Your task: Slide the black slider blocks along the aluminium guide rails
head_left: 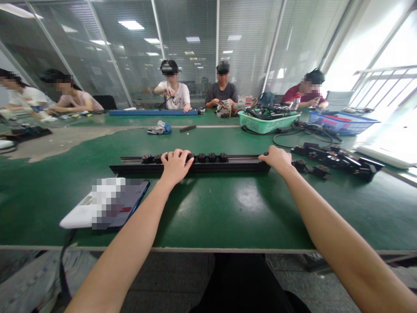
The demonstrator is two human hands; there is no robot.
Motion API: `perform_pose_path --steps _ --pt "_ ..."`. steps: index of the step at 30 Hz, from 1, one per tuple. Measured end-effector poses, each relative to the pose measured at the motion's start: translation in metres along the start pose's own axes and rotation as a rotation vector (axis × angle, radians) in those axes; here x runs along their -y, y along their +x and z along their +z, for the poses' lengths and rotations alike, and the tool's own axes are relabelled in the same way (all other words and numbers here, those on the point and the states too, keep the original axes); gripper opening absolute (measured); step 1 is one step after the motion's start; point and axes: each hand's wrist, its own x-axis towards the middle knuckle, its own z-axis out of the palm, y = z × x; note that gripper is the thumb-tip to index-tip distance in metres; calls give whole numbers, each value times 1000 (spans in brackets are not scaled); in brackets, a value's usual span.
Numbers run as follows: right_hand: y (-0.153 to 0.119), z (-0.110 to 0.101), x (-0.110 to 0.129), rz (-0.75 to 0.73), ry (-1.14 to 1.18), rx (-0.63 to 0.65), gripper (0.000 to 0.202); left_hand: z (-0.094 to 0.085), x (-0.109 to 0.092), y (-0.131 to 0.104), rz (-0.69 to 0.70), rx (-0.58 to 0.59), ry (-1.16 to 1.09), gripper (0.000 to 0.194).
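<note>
A long black channel [195, 167] lies crosswise on the green table, with several small black modules [212, 157] in a row inside it. My left hand [176, 165] is over the row, its fingers curled down onto the channel and hiding some modules. At the right end my right hand [276, 158] is closed, thumb and fingers gripping the channel's end. A small dark part shows at those fingertips, too covered to make out. Just right of that hand lie loose black modules [319, 171].
A phone [138, 198] and a white device [80, 213] lie front left. Black parts [342, 158] are piled at right. Behind stand a green basket [260, 126] and a blue basket [345, 126] with cables. Gloves [159, 128] lie mid-table. Several people sit around the table.
</note>
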Motion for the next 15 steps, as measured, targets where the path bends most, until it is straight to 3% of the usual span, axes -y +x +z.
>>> perform_pose_path --steps 15 --pt "5 3 -2 12 -13 -8 46 0 0 0 8 -1 8 39"
